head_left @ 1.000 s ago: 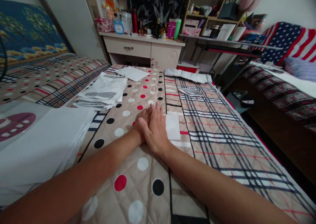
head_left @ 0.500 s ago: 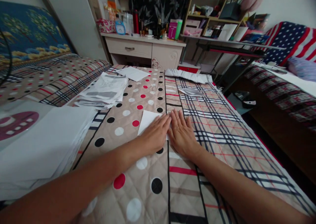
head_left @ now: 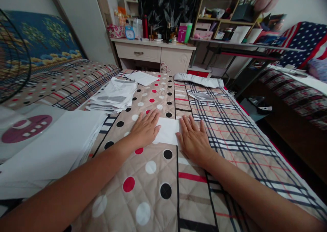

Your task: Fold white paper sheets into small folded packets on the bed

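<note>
Head view: a small white paper (head_left: 168, 131) lies flat on the patterned bedspread (head_left: 143, 177), between the person's two hands. Its near and far edges run roughly left to right across the bed, the near one dipping slightly toward the right; both ends are covered by the hands, so I cannot tell for sure which way its long axis runs. The left hand (head_left: 145, 128) is palm down, opened flat, fingers close together and pointing forward and a little right, thumb reaching onto the paper. The right hand (head_left: 193, 136) is also flat and opened out, fingers somewhat spread and angled forward and left, thumb at the paper; neither has anything gripped. Half a second ago the hands lay side by side, nearly meeting, with the paper's left part bare; now the left hand has moved left over that part, leaving the middle exposed, while the right hand is much where it was. Beyond, the stack of printed sheets (head_left: 113, 95) lies on the bed as before.
</note>
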`<state>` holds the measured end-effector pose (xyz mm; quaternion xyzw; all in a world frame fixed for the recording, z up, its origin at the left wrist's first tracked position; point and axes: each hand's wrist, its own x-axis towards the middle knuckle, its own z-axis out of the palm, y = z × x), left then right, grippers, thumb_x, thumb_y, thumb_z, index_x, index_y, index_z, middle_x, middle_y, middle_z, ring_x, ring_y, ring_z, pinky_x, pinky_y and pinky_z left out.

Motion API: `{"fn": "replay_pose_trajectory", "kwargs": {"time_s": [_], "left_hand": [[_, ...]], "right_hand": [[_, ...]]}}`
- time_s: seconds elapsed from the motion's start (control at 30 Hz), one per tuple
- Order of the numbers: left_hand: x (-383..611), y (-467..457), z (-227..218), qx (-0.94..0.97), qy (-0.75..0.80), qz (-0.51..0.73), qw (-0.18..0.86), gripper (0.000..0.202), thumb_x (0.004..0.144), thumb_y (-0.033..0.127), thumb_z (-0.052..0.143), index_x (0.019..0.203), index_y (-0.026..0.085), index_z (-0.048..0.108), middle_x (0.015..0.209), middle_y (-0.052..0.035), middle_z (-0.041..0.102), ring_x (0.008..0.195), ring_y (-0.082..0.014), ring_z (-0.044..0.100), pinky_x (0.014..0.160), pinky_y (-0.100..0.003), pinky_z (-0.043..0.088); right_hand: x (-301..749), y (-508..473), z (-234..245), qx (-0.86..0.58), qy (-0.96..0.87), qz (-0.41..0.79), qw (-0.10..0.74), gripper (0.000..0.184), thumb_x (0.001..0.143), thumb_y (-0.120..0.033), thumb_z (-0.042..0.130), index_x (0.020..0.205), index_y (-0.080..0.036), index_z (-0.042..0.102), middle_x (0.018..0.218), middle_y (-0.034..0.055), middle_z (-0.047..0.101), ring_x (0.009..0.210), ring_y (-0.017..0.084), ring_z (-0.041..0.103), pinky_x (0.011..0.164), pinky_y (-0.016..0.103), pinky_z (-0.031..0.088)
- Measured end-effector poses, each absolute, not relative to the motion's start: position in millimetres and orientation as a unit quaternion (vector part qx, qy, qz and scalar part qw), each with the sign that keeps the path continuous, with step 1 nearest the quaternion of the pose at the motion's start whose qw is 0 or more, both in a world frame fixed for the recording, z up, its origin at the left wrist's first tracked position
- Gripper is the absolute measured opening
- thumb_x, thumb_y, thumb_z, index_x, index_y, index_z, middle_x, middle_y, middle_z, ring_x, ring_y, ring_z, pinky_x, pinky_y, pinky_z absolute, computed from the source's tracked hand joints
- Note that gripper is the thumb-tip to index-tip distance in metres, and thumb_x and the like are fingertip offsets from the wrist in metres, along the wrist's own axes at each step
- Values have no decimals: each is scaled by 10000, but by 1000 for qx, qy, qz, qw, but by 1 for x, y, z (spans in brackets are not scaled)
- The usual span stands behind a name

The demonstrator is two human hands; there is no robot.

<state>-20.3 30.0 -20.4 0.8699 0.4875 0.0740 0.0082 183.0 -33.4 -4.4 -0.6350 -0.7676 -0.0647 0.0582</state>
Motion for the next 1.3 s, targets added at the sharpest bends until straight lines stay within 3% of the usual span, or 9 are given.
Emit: {"fn": "replay_pose_trajectory", "kwargs": {"time_s": [0.1, 0.17, 0.27, 0.43, 0.6, 0.77, 0.97, 1.1, 1.3], "left_hand": [[-17, 27, -21, 864, 497, 78, -2, 563, 986, 335, 245, 1506, 122, 246, 1601, -93, 182, 1480, -243, 154, 1185, -533, 126], [-17, 27, -21, 867, 494, 65, 2, 570, 980, 351, 271, 1509, 139, 248, 1606, -91, 158, 1482, -252, 140, 1180, -545, 134], [-18, 29, -21, 870, 492, 38, 18, 613, 967, 413, 326, 1519, 166, 222, 1611, -89, 124, 1485, -271, 120, 1171, -564, 151], [-20, 29, -22, 865, 497, 68, 0, 551, 980, 323, 266, 1507, 165, 262, 1604, -74, 179, 1479, -243, 158, 1178, -530, 159], [-21, 28, -22, 867, 493, 76, 1, 554, 984, 351, 273, 1497, 144, 282, 1595, -95, 207, 1472, -262, 185, 1177, -536, 162], [-4, 18, -17, 880, 461, 112, -34, 569, 967, 358, 370, 1488, 141, 294, 1610, -148, 100, 1488, -306, 68, 1168, -583, 95], [26, -4, -17, 949, 303, 81, 38, 673, 981, 489, 291, 1528, 128, 137, 1611, -95, 122, 1493, -202, 73, 1205, -426, 92], [9, 11, -21, 926, 370, 67, 43, 715, 969, 567, 226, 1530, 131, 153, 1607, -78, 143, 1490, -224, 98, 1201, -458, 118], [-25, 54, -23, 818, 572, 69, 5, 625, 989, 452, 234, 1508, 104, 243, 1590, -120, 209, 1475, -265, 175, 1185, -527, 148]], "right_hand": [[160, -31, 6, -599, -795, -72, 65, 582, 885, -185, 395, 1431, 16, 395, 1535, 229, 272, 1474, 322, 127, 1171, 581, -6], [137, -31, 9, -571, -813, -18, 109, 595, 907, -193, 361, 1473, -13, 327, 1558, 201, 227, 1478, 299, 124, 1175, 568, 84], [110, -35, 5, -534, -823, 94, 170, 776, 959, -494, 347, 1528, -20, 112, 1589, 194, 75, 1483, 285, 97, 1148, 528, 246], [130, -42, -9, -507, -848, 76, 137, 991, 852, -751, 337, 1521, -36, 186, 1584, 184, 115, 1482, 309, 77, 1185, 525, 132], [189, -46, -5, -581, -812, 11, 53, 684, 987, -498, 287, 1515, -67, 236, 1585, 146, 155, 1475, 301, 133, 1175, 538, 155], [204, -48, -8, -607, -794, -22, 35, 607, 995, -387, 283, 1515, -77, 241, 1582, 129, 183, 1468, 292, 177, 1168, 541, 180], [201, -47, -13, -605, -794, -39, 47, 596, 988, -361, 299, 1505, -65, 270, 1580, 130, 188, 1468, 287, 179, 1171, 526, 187], [202, -48, -11, -610, -791, -32, 43, 600, 993, -367, 273, 1514, -69, 245, 1582, 127, 190, 1468, 284, 182, 1167, 521, 194], [202, -48, -7, -609, -791, -14, 46, 595, 989, -369, 303, 1501, -67, 278, 1579, 133, 225, 1458, 292, 214, 1156, 525, 204]]}}
